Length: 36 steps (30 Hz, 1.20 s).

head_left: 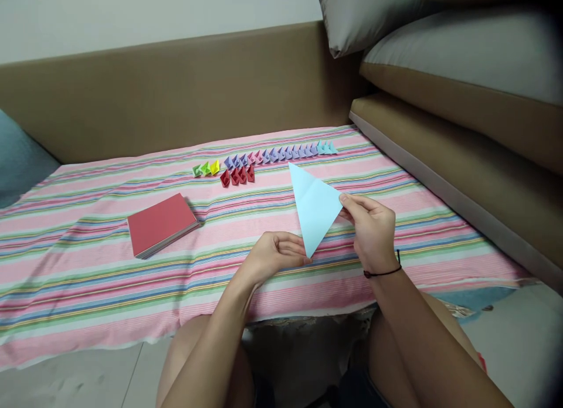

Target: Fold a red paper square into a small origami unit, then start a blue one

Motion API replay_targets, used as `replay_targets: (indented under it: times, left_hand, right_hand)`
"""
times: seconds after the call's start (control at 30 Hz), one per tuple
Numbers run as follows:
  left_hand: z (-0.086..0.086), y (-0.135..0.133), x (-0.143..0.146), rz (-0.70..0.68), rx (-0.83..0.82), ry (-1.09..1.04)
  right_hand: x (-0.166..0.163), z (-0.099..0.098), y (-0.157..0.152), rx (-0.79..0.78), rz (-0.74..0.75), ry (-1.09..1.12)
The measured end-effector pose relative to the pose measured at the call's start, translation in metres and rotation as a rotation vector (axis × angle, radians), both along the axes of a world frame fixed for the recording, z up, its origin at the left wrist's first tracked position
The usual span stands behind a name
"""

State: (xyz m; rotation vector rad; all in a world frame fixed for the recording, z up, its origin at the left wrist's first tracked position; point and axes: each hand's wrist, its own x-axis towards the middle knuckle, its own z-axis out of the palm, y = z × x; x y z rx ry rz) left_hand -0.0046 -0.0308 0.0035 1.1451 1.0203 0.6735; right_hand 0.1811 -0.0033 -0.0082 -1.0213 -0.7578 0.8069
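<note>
A light blue paper [313, 206], folded into a triangle, is held up a little above the striped cloth [88, 279]. My left hand [275, 254] pinches its lower corner with curled fingers. My right hand [372, 229], a black band on its wrist, grips the paper's right corner between thumb and fingers. The third corner points away from me toward a row of small folded paper pieces [268, 156].
The row runs green, yellow, purple, pink and light blue, with red folded pieces [237, 176] just in front of it. A stack of paper with a red top sheet [161, 224] lies to the left. Brown sofa cushions [461, 150] rise at the right and back.
</note>
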Motion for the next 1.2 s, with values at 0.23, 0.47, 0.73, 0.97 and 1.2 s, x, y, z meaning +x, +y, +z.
replay_targets:
  times: [0.23,0.47,0.73,0.97,1.2]
  left_hand:
    - [0.002,0.000,0.000,-0.003,0.002,0.065]
    - [0.007,0.001,-0.006,-0.061,0.000,-0.072]
    - [-0.001,0.005,0.001,0.382,0.125,-0.248]
    - [-0.002,0.003,0.004,0.433,0.159,-0.279]
    - [-0.001,0.003,0.006,0.444,0.151,-0.286]
  right_hand:
    - [0.001,0.004,-0.003,0.017,-0.034,-0.015]
    - [-0.003,0.009,-0.011,0.065,0.053,-0.142]
    - [-0.023,0.021,-0.038,0.121,0.129,-0.455]
    - [-0.021,0.022,-0.045,0.156,0.106,-0.487]
    - [-0.026,0.023,-0.043,0.053,0.124,-0.315]
